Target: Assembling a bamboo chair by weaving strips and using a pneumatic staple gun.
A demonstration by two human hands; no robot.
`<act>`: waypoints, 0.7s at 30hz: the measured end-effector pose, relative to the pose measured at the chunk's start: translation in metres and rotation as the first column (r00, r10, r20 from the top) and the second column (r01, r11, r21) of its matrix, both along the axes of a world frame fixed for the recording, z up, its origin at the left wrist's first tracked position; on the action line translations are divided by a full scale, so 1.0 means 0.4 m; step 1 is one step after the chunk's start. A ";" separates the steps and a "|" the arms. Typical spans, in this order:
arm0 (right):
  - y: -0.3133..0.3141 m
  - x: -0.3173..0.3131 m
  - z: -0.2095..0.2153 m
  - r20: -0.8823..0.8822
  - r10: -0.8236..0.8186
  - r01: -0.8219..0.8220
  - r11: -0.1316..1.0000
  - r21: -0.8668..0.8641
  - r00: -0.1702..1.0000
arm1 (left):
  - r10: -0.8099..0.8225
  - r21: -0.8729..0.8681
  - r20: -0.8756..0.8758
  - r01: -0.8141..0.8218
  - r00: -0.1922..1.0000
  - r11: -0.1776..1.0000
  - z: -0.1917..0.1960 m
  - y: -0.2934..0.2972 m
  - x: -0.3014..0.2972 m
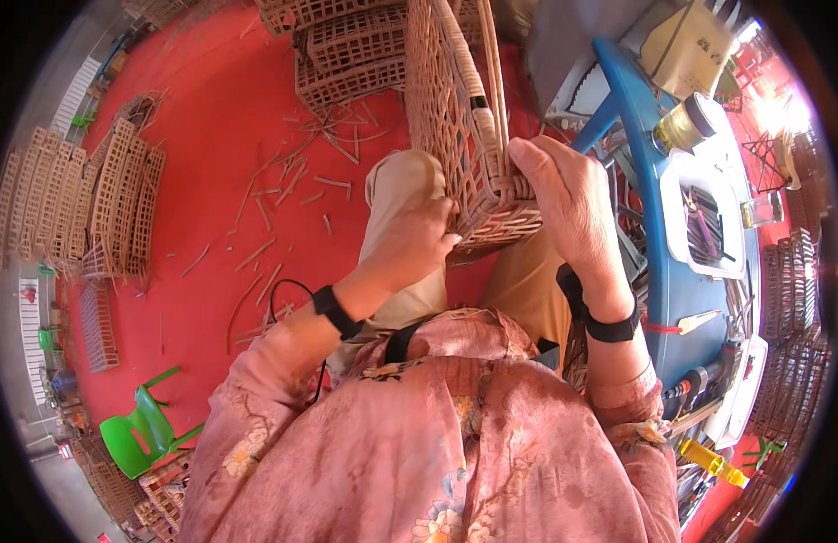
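Observation:
A tall woven rattan basket [430,100] stands on edge in front of me, its near end between my knees. Its side is an open lattice, and a wrapped rim [469,72] runs along its length. My left hand [410,240] is closed on the lower left of the near end, fingers curled against the weave. At the near right corner my right hand [571,195] pinches the wrapped edge between thumb and fingers. Both wrists wear black bands. Whether either hand also holds a loose strand cannot be made out.
Cut cane scraps [297,176] litter the red floor. Lattice panels [120,195] stand stacked at left, others [347,54] beyond. A green chair [134,434] is lower left. To my right, a blue table [695,308] bears a lidded jar [686,125] and a white tray [677,217] of tools.

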State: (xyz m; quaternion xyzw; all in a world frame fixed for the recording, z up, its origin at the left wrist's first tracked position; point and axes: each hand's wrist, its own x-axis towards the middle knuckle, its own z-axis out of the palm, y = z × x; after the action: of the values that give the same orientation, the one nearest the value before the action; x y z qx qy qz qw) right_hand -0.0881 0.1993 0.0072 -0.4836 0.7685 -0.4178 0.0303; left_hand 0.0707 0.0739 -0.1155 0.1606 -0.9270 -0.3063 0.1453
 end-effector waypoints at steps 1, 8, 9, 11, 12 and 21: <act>-0.002 0.003 0.002 0.095 0.016 -0.014 0.999 -0.029 0.995 | -0.001 0.000 -0.007 0.001 1.000 1.000 0.028 -0.007 0.008; -0.043 -0.005 0.019 0.303 -0.044 0.038 0.999 0.025 0.952 | 0.128 0.091 -0.455 -0.097 0.881 0.991 0.225 0.039 -0.012; -0.047 -0.005 0.022 0.429 0.004 0.018 0.999 -0.046 0.903 | 0.095 -0.029 -0.474 -0.123 0.876 0.992 0.232 0.048 -0.022; -0.055 -0.007 0.023 0.539 0.059 0.003 0.994 -0.113 0.840 | 0.106 -0.039 -0.493 -0.143 0.863 0.989 0.233 0.059 -0.045; -0.062 -0.007 0.020 0.548 0.102 0.003 0.982 -0.187 0.830 | 0.108 -0.052 -0.507 -0.155 0.855 0.987 0.233 0.060 -0.053; -0.093 0.024 0.051 0.316 0.060 0.017 0.972 -0.235 0.947 | 0.176 0.185 -0.471 -0.098 0.864 0.978 0.221 0.053 -0.057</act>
State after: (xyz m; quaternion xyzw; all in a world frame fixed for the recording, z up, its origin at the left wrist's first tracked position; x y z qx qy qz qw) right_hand -0.0785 0.1619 0.0277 -0.4178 0.6930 -0.5786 0.1021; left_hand 0.0478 0.0950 -0.0272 0.1551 -0.8206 -0.3964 0.3813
